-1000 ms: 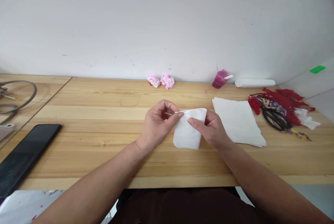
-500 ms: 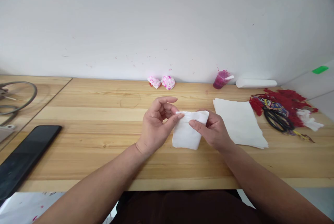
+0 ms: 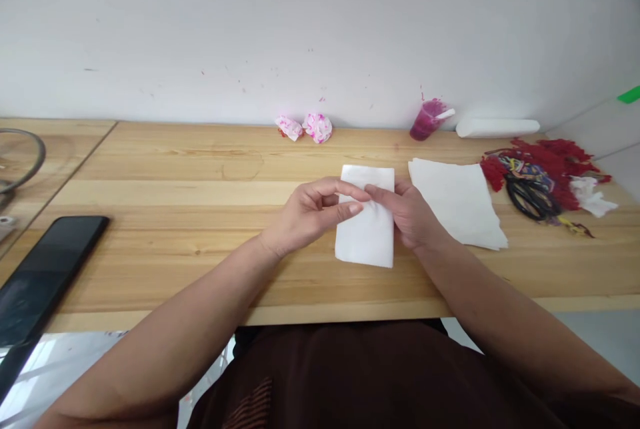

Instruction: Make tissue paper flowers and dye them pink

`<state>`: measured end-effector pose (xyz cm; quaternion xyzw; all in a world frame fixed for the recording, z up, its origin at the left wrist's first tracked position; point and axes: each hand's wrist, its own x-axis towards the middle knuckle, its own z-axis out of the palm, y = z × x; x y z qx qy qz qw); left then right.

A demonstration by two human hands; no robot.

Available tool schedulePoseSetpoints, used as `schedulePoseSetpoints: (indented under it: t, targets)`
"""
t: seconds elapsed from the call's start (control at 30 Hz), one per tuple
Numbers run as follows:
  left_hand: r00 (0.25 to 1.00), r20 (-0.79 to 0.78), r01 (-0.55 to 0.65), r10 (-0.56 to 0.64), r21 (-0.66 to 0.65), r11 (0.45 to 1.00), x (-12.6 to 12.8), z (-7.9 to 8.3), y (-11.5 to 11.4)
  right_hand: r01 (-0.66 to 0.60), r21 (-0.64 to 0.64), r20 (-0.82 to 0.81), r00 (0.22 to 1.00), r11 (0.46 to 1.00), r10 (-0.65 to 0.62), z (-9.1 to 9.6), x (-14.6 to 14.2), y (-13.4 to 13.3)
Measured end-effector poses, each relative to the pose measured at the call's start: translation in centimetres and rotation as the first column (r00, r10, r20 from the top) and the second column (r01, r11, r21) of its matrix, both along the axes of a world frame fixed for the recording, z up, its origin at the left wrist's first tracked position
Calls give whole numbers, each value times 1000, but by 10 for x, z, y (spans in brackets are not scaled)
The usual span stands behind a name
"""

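Observation:
Upright between my hands is a folded white paper towel, slightly above the table. My right hand grips its right edge, thumb across the front and fingers hidden behind. At the middle of its front, my left hand has thumb and index finger closed in a pinch beside the right thumb. Small creases show where the fingertips meet the paper. To the right of my hands lies a stack of white paper towels with uneven edges.
Two crumpled pink-stained paper balls sit by the wall. A cup of purple liquid holds a white stick. Further right are a white roll, red yarn and coiled black cord. A black phone lies left.
The paper towel now stands taller, its top part raised above my fingers. My left hand has moved from the top left corner to the middle. The view has tilted down slightly.

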<state>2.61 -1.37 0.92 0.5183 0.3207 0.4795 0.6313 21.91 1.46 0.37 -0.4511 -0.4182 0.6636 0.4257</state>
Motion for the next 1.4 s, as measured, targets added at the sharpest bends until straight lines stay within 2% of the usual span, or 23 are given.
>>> schedulePoseSetpoints:
  t: [0.13,0.23,0.37,0.43,0.53,0.63,0.77,0.97,1.13,1.27,1.4]
  targets:
    - [990,-19,134,-138,-141,981,0,-8,4,15,17,36,999,1000,-16,-3,0,0]
    - [987,-25,151,-159,-199,968,-2,-13,7,20,54,89,996,998,-25,-5,0,-1]
    - [972,-139,159,-190,-208,965,-4,-17,7,35,178,229,971,983,-75,-5,-1,-2]
    - [977,-149,121,-151,-192,974,-3,-18,6,16,164,210,976,986,-51,-4,-1,-1]
    - [995,-93,5,-24,-200,980,-2,-18,8,-46,42,65,997,998,43,-1,0,1]
    - [994,52,-78,95,-262,962,-1,-16,10,-141,-40,-18,990,989,140,-1,1,2]
    - [954,222,-114,199,-344,932,0,-11,13,-243,-105,-45,970,964,240,-2,0,1]
    - [946,196,-170,256,-373,912,0,-8,13,-243,-151,-28,970,958,242,-4,-3,1]
    - [951,129,-227,282,-331,916,1,-15,14,-226,-176,-3,973,958,229,-4,-4,2]
    - [958,56,-258,282,-266,929,0,-23,17,-220,-139,40,973,966,227,-5,-6,-1]
    - [956,-11,-288,292,-203,936,0,-27,18,-231,-49,130,963,972,236,-7,-9,-5]
